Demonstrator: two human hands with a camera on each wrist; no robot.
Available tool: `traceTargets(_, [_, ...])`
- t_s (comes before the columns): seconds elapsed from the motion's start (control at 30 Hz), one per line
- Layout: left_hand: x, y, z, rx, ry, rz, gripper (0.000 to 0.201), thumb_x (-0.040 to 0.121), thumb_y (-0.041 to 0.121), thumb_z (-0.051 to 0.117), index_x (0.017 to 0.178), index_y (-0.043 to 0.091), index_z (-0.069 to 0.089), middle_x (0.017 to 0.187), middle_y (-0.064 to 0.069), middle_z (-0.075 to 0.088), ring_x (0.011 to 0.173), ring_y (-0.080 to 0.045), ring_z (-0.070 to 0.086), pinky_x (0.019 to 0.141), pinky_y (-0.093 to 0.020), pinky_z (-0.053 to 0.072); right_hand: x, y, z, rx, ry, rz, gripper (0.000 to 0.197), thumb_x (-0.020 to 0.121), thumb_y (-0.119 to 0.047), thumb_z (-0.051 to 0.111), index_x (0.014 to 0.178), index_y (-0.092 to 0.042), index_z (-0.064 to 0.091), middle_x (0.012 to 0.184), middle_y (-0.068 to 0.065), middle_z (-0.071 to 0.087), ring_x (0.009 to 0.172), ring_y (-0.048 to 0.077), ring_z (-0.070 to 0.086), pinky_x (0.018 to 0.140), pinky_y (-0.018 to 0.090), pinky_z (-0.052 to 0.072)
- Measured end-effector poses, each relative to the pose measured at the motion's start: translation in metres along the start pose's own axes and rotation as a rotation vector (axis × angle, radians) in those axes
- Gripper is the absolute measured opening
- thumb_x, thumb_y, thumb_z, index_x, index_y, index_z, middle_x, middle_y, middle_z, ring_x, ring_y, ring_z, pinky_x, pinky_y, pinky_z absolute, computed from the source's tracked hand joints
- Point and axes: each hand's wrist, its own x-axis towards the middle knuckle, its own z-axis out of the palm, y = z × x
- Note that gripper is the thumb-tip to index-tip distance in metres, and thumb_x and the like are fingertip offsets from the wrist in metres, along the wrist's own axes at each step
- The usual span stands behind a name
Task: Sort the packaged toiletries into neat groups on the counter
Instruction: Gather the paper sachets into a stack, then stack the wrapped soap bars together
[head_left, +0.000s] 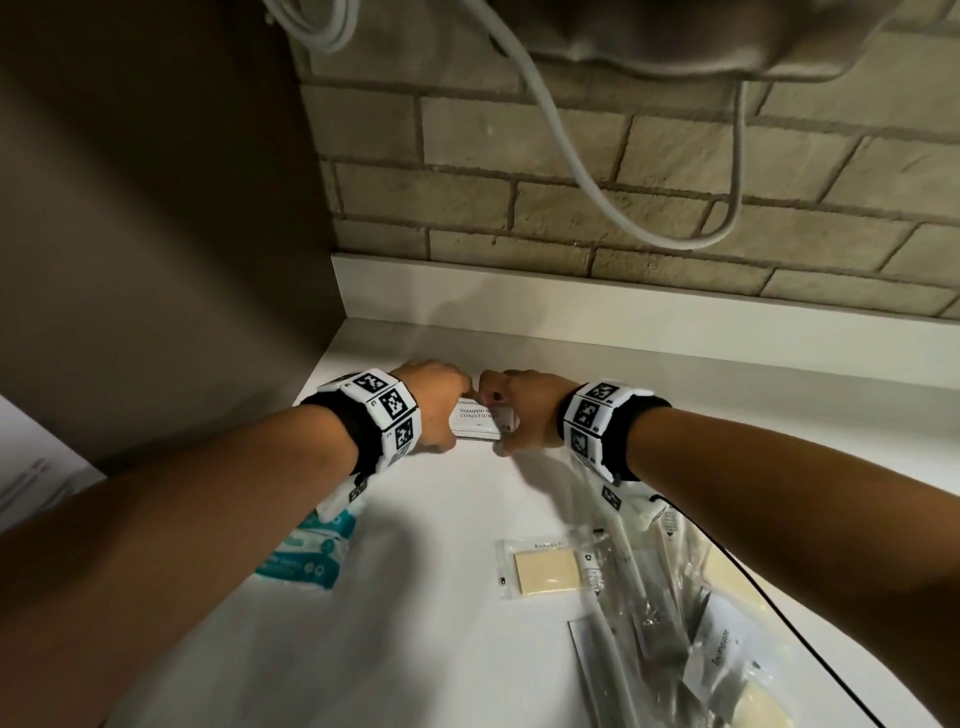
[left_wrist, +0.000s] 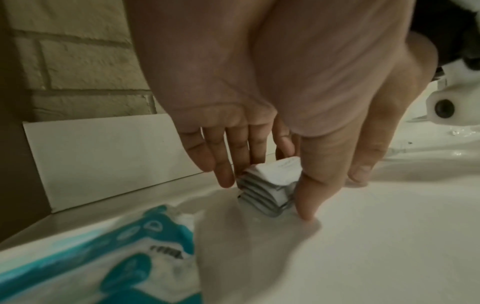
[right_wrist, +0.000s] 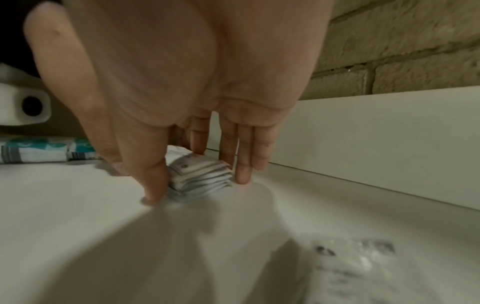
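Mid-frame in the head view, your left hand (head_left: 434, 402) and right hand (head_left: 522, 410) bracket the sachet stack (head_left: 484, 420) on the worktop (head_left: 441, 597), thumbs and straight fingers pressing its sides, nothing lifted. Risk, as judged: uneven squeeze makes the slippery sachets fan out or topple. Top label reads "SHAMPOO", "CONDITIONER"; lower right, a clear packet (head_left: 719, 649) appears to read "toothpaste". Teal packs (head_left: 311, 556) lower left: print illegible.
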Motion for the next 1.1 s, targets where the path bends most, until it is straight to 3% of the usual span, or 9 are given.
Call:
traceTargets(0.1, [0.003, -0.001, -0.002, -0.045, -0.047, -0.017, 0.04, 0.062, 0.02, 0.074, 0.1, 0.02, 0.064, 0.094, -0.001, 0.069, 0.079, -0.025, 0.066, 0.072, -0.037, 0.059, 0.003, 0.003, 0.0, 0.008, 0.014, -0.008, 0.052, 0.07, -0.029, 0.079, 0.11, -0.02, 0.046, 0.1, 0.001, 0.058, 0.085, 0.024, 0.056, 0.071, 0.029, 0.041])
traceTargets(0.33, [0.014, -0.006, -0.004, -0.052, -0.078, 0.033, 0.045, 0.069, 0.017, 0.077, 0.112, 0.019, 0.065, 0.102, -0.002, 0.07, 0.089, -0.025, 0.067, 0.077, -0.033, 0.056, 0.004, 0.001, 0.0, -0.024, 0.043, -0.007, 0.053, 0.07, -0.028, 0.079, 0.111, -0.019, 0.048, 0.09, -0.002, 0.054, 0.08, 0.024, 0.056, 0.066, 0.028, 0.041])
traceTargets(0.57, [0.017, -0.004, -0.004, -0.068, -0.081, 0.043, 0.045, 0.07, 0.013, 0.079, 0.113, 0.017, 0.066, 0.103, -0.004, 0.072, 0.092, -0.025, 0.068, 0.077, -0.03, 0.053, 0.004, -0.001, -0.001, -0.032, 0.041, -0.002, 0.055, 0.07, -0.029, 0.08, 0.114, -0.018, 0.048, 0.096, 0.001, 0.059, 0.079, 0.024, 0.054, 0.067, 0.03, 0.043])
traceTargets(0.7, [0.016, -0.002, -0.001, -0.063, -0.075, 0.026, 0.047, 0.07, 0.009, 0.077, 0.115, 0.015, 0.066, 0.105, -0.006, 0.072, 0.093, -0.027, 0.068, 0.081, -0.035, 0.056, 0.005, -0.003, 0.0, -0.051, 0.024, 0.015, 0.056, 0.07, -0.03, 0.08, 0.114, -0.018, 0.047, 0.104, 0.005, 0.064, 0.082, 0.026, 0.057, 0.072, 0.034, 0.049])
traceTargets(0.8, [0.01, -0.002, -0.001, -0.084, -0.051, 0.015, 0.067, 0.067, 0.011, 0.081, 0.129, 0.015, 0.055, 0.118, -0.008, 0.06, 0.102, -0.029, 0.063, 0.088, -0.04, 0.054, 0.003, -0.005, 0.0, -0.038, 0.004, 0.032, 0.059, 0.073, -0.03, 0.079, 0.12, -0.017, 0.046, 0.11, 0.005, 0.063, 0.092, 0.027, 0.061, 0.078, 0.035, 0.05])
traceTargets(0.9, [-0.002, -0.003, -0.002, -0.101, -0.029, -0.013, 0.098, 0.065, 0.018, 0.085, 0.147, 0.018, 0.032, 0.131, -0.011, 0.044, 0.115, -0.033, 0.055, 0.095, -0.042, 0.051, -0.009, -0.004, -0.001, -0.008, 0.03, 0.035, 0.071, 0.074, -0.038, 0.078, 0.131, -0.017, 0.042, 0.124, 0.007, 0.055, 0.107, 0.029, 0.059, 0.086, 0.035, 0.047])
traceTargets(0.97, [-0.016, 0.001, -0.006, -0.104, 0.041, -0.019, 0.104, 0.065, 0.023, 0.085, 0.15, 0.018, 0.025, 0.138, -0.013, 0.038, 0.12, -0.034, 0.052, 0.097, -0.042, 0.05, -0.026, -0.003, -0.005, -0.017, 0.089, 0.03, 0.075, 0.076, -0.039, 0.077, 0.137, -0.018, 0.039, 0.131, 0.008, 0.051, 0.114, 0.031, 0.056, 0.09, 0.036, 0.045])
traceTargets(1.1, [-0.052, 0.037, -0.007, -0.129, 0.097, 0.04, 0.072, 0.082, 0.032, 0.074, 0.142, 0.014, 0.04, 0.138, -0.008, 0.045, 0.119, -0.028, 0.054, 0.096, -0.03, 0.044, -0.078, -0.003, -0.011, -0.041, 0.055, 0.034, 0.064, 0.083, -0.035, 0.071, 0.136, -0.018, 0.041, 0.135, 0.007, 0.052, 0.116, 0.028, 0.055, 0.097, 0.037, 0.045])
